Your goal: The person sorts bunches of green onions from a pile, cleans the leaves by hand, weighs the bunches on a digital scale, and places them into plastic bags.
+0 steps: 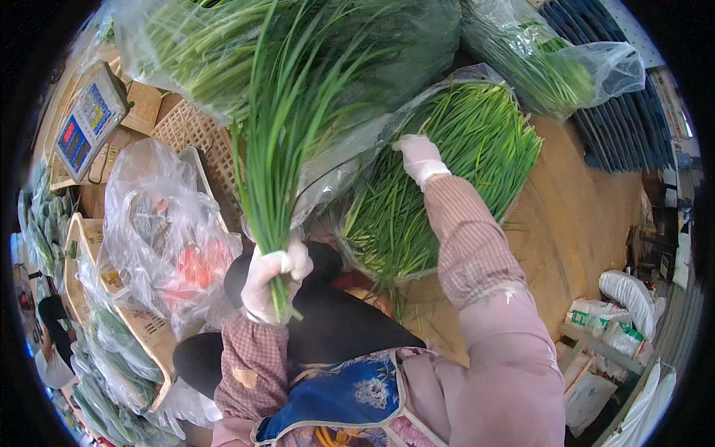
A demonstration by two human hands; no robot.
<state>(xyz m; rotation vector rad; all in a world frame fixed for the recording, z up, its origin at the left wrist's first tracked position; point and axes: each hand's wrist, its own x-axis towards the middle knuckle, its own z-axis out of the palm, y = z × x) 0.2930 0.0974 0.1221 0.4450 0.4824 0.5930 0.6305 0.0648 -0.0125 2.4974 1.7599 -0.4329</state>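
My left hand (pixel 276 279), in a white glove, grips the lower stalks of a bunch of garlic chives (pixel 279 167). The long leaves fan upward, away from my body, and the cut ends stick out below my fist. My gloved right hand (pixel 420 156) rests at the left side of a large heap of garlic chives (pixel 480 145); whether its fingers hold any leaves I cannot tell. That heap lies in an opened clear plastic bag (pixel 486 72) in front of me, with some loose leaves hanging over its near edge.
Big plastic bags of green vegetables (pixel 206 56) lie at the far side. To the left are a digital scale (pixel 92 123), a lattice plastic crate (pixel 195 134), crumpled clear bags (pixel 156 223) and a crate (pixel 139 329) with bagged vegetables. Stacked dark crates (pixel 625 123) and white sacks (pixel 606 329) stand right.
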